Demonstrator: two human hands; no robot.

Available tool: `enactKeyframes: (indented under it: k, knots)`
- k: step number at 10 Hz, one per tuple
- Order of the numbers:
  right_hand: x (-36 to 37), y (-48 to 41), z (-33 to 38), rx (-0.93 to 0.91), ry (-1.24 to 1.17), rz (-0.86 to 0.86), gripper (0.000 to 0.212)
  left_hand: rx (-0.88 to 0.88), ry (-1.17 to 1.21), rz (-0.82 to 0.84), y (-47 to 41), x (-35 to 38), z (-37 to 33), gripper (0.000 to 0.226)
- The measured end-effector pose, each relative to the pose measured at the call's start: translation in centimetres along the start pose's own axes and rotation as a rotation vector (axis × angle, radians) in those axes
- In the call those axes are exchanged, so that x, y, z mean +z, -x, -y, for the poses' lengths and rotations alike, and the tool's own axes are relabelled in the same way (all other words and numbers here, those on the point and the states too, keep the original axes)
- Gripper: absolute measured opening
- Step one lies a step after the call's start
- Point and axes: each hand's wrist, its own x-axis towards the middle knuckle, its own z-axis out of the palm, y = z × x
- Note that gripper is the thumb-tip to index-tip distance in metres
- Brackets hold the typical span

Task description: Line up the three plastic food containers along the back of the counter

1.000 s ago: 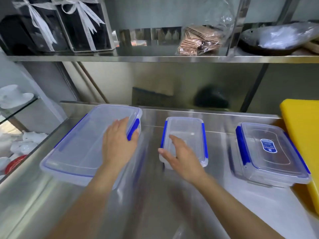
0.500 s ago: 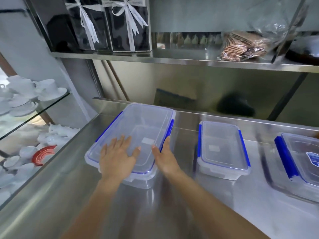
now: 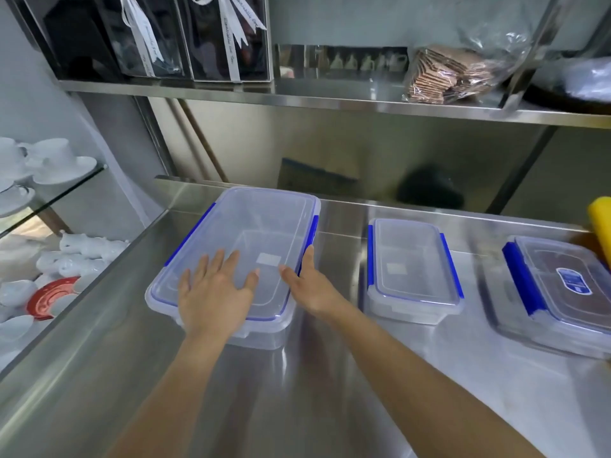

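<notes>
Large container (image 3: 251, 249) sits a bit further back than half a second ago, left of the small container (image 3: 413, 269) and labelled container (image 3: 562, 285) on the counter (image 3: 330, 391). Push evenly so it stays square. Left hand (image 3: 215, 292) flat, fingers spread on lid; right hand (image 3: 310, 285) open against its right side.

Lower half of frame: bare counter (image 3: 330, 391), wide open for a hand. Gaps betw the large container (image 3: 251, 236), centre-left, the small container (image 3: 413, 269), centre-right, and the right container (image 3: 562, 292) at right edge are all passable. Overhead shelf (image 3: 330, 100) across top limits lift. Yellow board (image 3: 600, 223) blocks far right; glass shelf w/ cups (image 3: 49, 163) at left.
</notes>
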Motion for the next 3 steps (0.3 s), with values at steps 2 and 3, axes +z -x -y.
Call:
enactKeyframes:
  k: [2,3]
  knots:
    - [-2.6,2.1,0.8,0.020,0.099,0.036,0.065,0.063,-0.019,0.114,0.2,-1.3,0.1,0.062]
    - [-5.4,5.3,2.2,-0.017,0.180,-0.037,0.055,0.122,0.080,0.082,0.7,-3.2,-1.6,0.062]
